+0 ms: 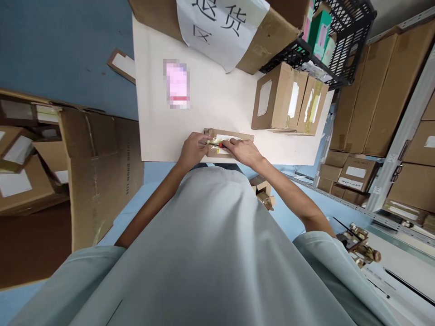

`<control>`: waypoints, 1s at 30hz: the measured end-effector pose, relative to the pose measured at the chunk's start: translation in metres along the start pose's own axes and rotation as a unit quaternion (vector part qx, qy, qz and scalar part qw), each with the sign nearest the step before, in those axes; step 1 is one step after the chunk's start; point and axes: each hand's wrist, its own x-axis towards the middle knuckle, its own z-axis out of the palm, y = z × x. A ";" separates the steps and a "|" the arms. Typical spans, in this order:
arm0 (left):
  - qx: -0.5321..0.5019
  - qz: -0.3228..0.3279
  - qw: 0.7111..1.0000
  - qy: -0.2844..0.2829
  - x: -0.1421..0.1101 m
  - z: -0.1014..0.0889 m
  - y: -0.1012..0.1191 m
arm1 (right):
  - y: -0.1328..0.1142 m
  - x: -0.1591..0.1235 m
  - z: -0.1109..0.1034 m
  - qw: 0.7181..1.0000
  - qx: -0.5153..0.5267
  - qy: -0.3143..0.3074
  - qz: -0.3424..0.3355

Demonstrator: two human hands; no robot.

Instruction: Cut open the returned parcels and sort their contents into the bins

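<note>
A small flat cardboard box [246,137] with a white label and clear, yellowish tape lies on the white table at its near edge. My left hand [194,148] is at the box's left end, its fingers bent and closed on that end. From the right, my right hand [244,150] reaches over the box and grips a small red tool [220,145] with a thin dark tip. The tip points left along the tape, toward my left fingers. My right fingers cover most of the tool, so its exact kind is hidden.
On the table [152,131] lie a blurred pink item [177,86] and two taped cartons [277,102]. A large box with a paper sign [220,31] and a black crate [351,40] stand behind. A big open carton [102,167] is left; shelves of boxes [377,90] are right.
</note>
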 end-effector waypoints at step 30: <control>-0.011 0.010 1.000 -0.007 0.007 0.002 -0.008 | -0.015 0.002 -0.021 0.996 -0.085 -0.022 -0.014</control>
